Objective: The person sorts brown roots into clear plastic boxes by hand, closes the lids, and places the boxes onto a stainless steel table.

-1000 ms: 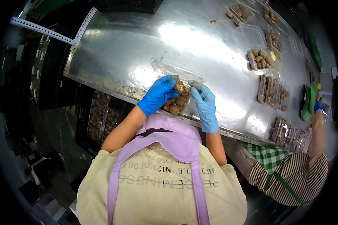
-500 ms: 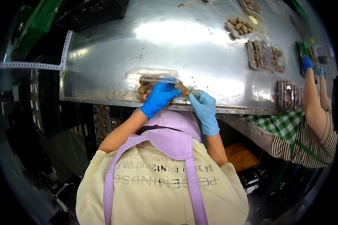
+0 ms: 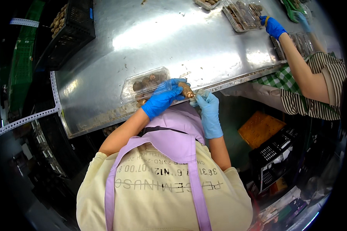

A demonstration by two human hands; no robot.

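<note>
My left hand [image 3: 164, 98], in a dark blue glove, is closed around a brown, ringed taro root [image 3: 186, 90] near the table's front edge. At the root's right end, my right hand [image 3: 206, 104], in a paler blue glove, pinches the tip. Any small thing between those fingertips is too hidden to tell. Behind and left of my left hand lies a clear plastic clamshell box [image 3: 128, 84] with several taro roots [image 3: 145, 82] inside. Part of the box passes behind my left glove and wrist.
A metal table [image 3: 158, 42] stretches ahead. At far left stand a black crate [image 3: 79, 29] of brown roots and green crates [image 3: 21, 57]. Filled clear boxes [image 3: 241, 17] lie at far right, where a co-worker's gloved hand [image 3: 273, 27] reaches. Black crates [image 3: 272, 154] sit below right.
The view has turned, so the table slants. Both my hands stay at the taro root. The co-worker's hand has moved to the filled boxes.
</note>
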